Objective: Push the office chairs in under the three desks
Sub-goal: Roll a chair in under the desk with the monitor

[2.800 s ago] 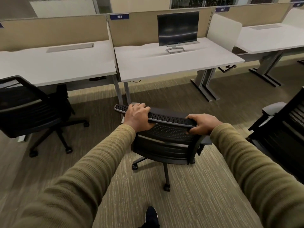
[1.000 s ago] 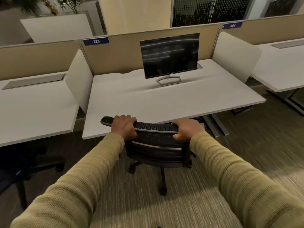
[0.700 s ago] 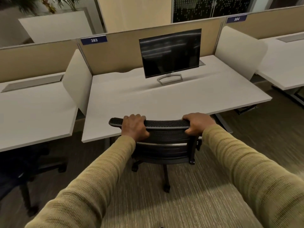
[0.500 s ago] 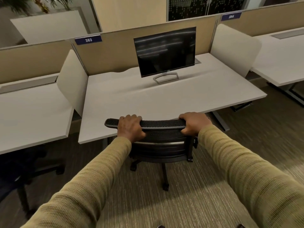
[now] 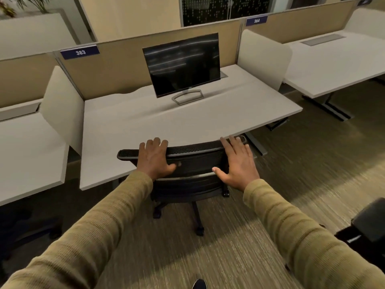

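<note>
Black mesh office chair (image 5: pixel 193 163) stands at the front edge of the middle desk (image 5: pixel 145 126), its seat hidden behind the backrest. My left hand (image 5: pixel 155 159) and right hand (image 5: pixel 237 165) lie flat on the backrest's top rail, fingers straight, gripping nothing. A dark monitor (image 5: pixel 183 65) stands on the desk, near label 383 (image 5: pixel 80 52).

Flat left hand (image 5: pixel 155 161) touches chair (image 5: pixel 193 163); right hand (image 5: pixel 237 163) too.

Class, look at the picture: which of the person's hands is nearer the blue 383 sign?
Left. The left hand rests on the chair back, in front and to the right of the 383 sign; the right hand lies farther right, at the chair back's other end.
</note>
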A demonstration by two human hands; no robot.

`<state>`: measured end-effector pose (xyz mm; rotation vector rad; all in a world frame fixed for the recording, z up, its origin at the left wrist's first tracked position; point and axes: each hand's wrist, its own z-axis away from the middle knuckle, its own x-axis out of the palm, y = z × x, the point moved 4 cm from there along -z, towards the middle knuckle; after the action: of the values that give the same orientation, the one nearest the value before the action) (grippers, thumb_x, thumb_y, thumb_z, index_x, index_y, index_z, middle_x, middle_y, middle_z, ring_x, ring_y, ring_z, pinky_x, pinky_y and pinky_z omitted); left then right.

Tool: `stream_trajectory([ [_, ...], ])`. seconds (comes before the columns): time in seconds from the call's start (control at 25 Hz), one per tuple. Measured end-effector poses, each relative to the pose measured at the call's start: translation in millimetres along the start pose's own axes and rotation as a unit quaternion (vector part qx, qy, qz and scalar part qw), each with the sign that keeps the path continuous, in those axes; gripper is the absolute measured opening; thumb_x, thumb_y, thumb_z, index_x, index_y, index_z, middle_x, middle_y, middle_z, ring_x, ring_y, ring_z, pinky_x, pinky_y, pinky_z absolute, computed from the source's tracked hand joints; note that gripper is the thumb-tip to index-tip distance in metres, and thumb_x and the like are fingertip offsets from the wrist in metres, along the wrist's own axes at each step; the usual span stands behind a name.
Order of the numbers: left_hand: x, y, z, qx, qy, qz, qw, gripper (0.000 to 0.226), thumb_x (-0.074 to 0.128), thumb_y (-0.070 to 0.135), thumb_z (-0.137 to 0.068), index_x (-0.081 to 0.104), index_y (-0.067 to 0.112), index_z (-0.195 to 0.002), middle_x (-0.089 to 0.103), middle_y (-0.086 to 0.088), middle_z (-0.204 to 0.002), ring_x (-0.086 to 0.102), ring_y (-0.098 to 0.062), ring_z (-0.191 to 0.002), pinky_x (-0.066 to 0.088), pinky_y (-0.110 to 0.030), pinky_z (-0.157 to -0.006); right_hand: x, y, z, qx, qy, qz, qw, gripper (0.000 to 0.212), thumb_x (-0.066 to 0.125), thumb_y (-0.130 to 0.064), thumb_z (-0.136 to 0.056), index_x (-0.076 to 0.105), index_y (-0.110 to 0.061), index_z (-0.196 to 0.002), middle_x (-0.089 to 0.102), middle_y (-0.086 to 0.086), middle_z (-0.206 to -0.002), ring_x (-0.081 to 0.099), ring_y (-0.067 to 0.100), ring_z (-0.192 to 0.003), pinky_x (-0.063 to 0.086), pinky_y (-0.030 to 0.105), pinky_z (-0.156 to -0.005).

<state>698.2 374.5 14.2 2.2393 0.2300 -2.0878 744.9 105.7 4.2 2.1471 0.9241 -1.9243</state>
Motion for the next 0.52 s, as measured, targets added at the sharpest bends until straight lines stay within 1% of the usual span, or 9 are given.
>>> stream_trajectory([
  [0.12,-4,37,-2,0.074,0.038,0.032,0.996,0.086,0.06,0.071,-0.08,0.039,0.017,-0.143,0.045,-0.012,-0.14,0.042,-0.032,-0.128,0.03,-0.049,-0.111,1,3,22,0.035,0.005,-0.01,0.999,0.103,0.066,-0.057,-0.083,0.002,-0.026,-0.158,-0.002,0.006,-0.167,-0.006,0.025,-0.152,0.001,0.051,-0.123],
  [0.24,1,78,3,0.139,0.06,0.066,0.986,0.093,0.06,0.068,-0.081,0.028,0.017,-0.152,0.033,-0.015,-0.153,0.029,-0.034,-0.143,0.021,-0.052,-0.12,6,4,39,0.058,-0.004,-0.006,0.998,0.106,0.065,-0.057,-0.084,-0.005,-0.027,-0.157,-0.012,0.005,-0.166,-0.01,0.024,-0.152,0.002,0.052,-0.123],
  [0.36,12,114,11,0.183,0.07,0.084,0.977,0.098,0.056,0.069,-0.082,0.02,0.018,-0.157,0.021,-0.016,-0.161,0.016,-0.034,-0.15,0.013,-0.054,-0.123,10,9,56,0.085,-0.004,0.001,0.996,0.106,0.063,-0.058,-0.084,-0.008,-0.028,-0.157,-0.012,0.005,-0.166,-0.01,0.024,-0.152,0.003,0.053,-0.122],
  [0.52,25,151,28,0.212,0.063,0.064,0.973,0.104,0.052,0.069,-0.083,0.005,0.019,-0.161,-0.003,-0.017,-0.168,-0.009,-0.033,-0.154,0.001,-0.057,-0.123,1,20,91,0.105,0.002,0.006,0.994,0.104,0.063,-0.058,-0.085,-0.005,-0.028,-0.157,-0.008,0.004,-0.166,-0.007,0.023,-0.152,0.004,0.052,-0.122],
])
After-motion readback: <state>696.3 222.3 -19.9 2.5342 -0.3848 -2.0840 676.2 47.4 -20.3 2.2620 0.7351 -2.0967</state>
